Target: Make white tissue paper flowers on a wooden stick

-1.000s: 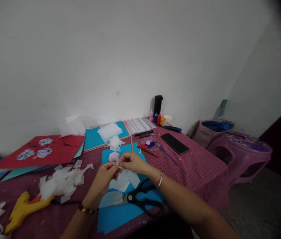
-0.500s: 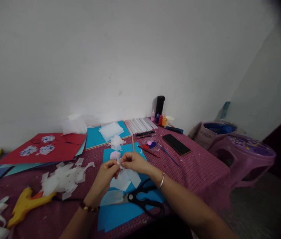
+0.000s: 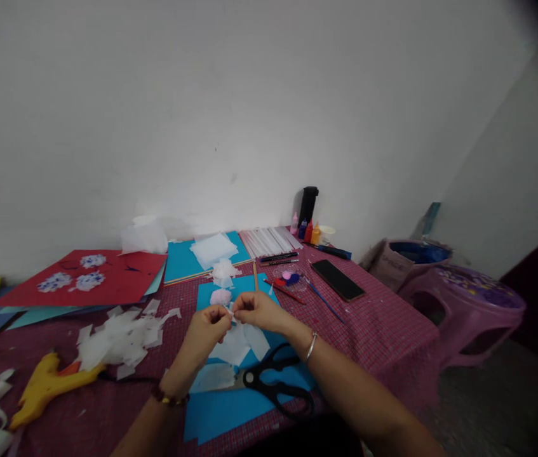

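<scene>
White thin-paper scrap is up between the two hands, just above the bright blue paper sheet, and looks to me like it's being twisted or pinched into shape, though it's too small to see the exact fold. Left hand has thumb and fingers pinched on it, and right hand does the same from the other side, fingertips nearly meeting. Wrists are low, forearms angling in from both sides. Imo the next move calls for a light touch and both pinches kept close, since paper this thin could rip. Pale pink crumpled paper puff sits just beyond, flat white paper pieces lie under the hands, and big black-handled scissors rest nearer the body.
</scene>
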The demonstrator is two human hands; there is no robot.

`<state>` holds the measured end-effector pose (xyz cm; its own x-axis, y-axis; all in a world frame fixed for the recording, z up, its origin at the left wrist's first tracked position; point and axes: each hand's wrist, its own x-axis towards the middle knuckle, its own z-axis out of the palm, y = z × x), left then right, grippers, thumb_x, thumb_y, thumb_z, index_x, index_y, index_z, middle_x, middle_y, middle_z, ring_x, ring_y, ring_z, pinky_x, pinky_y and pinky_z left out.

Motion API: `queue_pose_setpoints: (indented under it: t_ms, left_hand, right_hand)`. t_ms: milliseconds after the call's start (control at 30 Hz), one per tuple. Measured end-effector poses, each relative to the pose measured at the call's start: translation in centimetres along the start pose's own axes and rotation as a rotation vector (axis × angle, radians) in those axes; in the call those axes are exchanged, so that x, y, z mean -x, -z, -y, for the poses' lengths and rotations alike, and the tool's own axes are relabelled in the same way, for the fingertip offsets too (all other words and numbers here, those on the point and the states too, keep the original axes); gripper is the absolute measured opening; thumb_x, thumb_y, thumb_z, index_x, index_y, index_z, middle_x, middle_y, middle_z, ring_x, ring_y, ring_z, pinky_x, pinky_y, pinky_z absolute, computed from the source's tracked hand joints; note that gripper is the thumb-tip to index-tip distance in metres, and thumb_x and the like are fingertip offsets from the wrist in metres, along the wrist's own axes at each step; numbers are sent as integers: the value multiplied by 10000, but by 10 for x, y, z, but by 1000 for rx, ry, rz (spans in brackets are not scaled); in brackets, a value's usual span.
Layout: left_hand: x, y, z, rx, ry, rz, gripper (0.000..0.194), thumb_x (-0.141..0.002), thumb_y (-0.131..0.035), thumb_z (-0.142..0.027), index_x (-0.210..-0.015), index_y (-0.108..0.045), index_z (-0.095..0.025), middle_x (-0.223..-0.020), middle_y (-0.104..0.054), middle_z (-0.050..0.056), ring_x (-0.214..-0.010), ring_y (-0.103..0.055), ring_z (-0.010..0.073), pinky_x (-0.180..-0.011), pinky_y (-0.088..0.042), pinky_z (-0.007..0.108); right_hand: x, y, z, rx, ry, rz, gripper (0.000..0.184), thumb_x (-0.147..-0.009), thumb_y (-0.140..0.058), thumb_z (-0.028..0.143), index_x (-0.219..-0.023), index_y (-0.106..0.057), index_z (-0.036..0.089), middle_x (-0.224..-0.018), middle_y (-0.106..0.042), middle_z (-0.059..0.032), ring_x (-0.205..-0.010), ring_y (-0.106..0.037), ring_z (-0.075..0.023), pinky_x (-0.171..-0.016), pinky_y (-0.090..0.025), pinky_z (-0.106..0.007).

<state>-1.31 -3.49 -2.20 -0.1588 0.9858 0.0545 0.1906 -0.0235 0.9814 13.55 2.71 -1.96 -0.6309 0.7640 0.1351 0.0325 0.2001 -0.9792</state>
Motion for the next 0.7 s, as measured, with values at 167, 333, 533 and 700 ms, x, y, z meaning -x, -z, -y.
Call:
queue_pose_setpoints:
  t_ms: [167,333,533,700]
  left_hand:
    - [-1,1,-1,131,72,27,221,-651,-655,-334,-551,-575,-154,-489,-537,-38,-402,-427,80,-396,-324,201]
    - [-1,1,-1,259,144,5,226,-617,-698,-339,-584,-599,-138,-508,-569,-23,-404,-436,71,-401,-333,194]
    - [-2,2,-2,297,158,4,254,-586,-723,-353,-594,-608,-127,-534,-590,-7,-418,-446,70,-409,-342,197]
    - [-2,1,-1,305,175,-23,231,-575,-707,-338,-571,-584,-143,-498,-574,-24,-406,-440,69,-412,-327,196]
  right_hand:
    - [2,-2,0,196,119,-86,46,-713,-588,104,-699,-614,138,-635,-569,27,-581,-496,-87,-558,-377,-197]
    - [4,-2,0,377,342,-159,181,-755,-541,60,-790,-688,160,-742,-627,-4,-719,-572,-116,-681,-423,-219]
    - [6,-2,5,466,392,-140,232,-780,-528,55,-859,-713,171,-776,-652,-27,-746,-593,-129,-715,-445,-230]
    - [9,-3,10,555,412,-115,258,-793,-517,63,-916,-712,179,-826,-668,-43,-789,-607,-139,-739,-450,-236]
